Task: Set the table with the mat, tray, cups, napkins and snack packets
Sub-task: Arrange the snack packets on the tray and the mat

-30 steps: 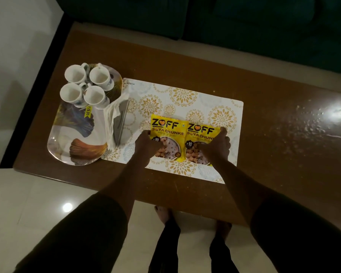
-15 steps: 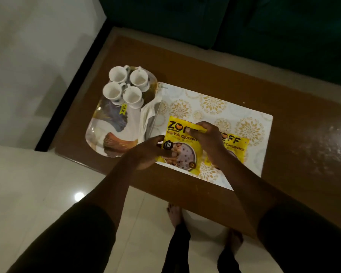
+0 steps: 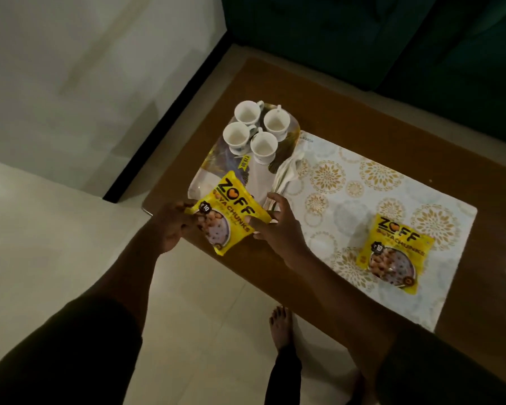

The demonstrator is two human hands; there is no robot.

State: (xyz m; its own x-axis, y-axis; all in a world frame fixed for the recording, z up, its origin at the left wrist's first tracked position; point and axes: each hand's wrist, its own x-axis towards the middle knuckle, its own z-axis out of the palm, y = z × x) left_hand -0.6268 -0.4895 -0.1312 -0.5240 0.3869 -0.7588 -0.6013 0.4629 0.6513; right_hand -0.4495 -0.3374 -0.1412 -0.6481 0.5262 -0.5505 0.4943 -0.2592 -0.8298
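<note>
A yellow snack packet (image 3: 228, 216) hangs tilted over the near end of the patterned tray (image 3: 205, 178). My left hand (image 3: 173, 226) grips its left edge and my right hand (image 3: 278, 226) pinches its right edge. A second yellow snack packet (image 3: 395, 252) lies flat on the white and gold mat (image 3: 348, 200), to the right. Several white cups (image 3: 254, 133) stand together at the far end of the tray. White napkins (image 3: 285, 176) lie along the seam between tray and mat.
The brown table (image 3: 362, 112) has its near left corner just under my hands. A dark green sofa (image 3: 392, 39) runs behind the table. Pale floor tiles and a white wall lie to the left. My bare feet (image 3: 281, 325) stand by the table's front edge.
Both packets lay side by side on the mat. I have lifted the left one with both hands and carried it left over the tray. The other stays on the mat.
</note>
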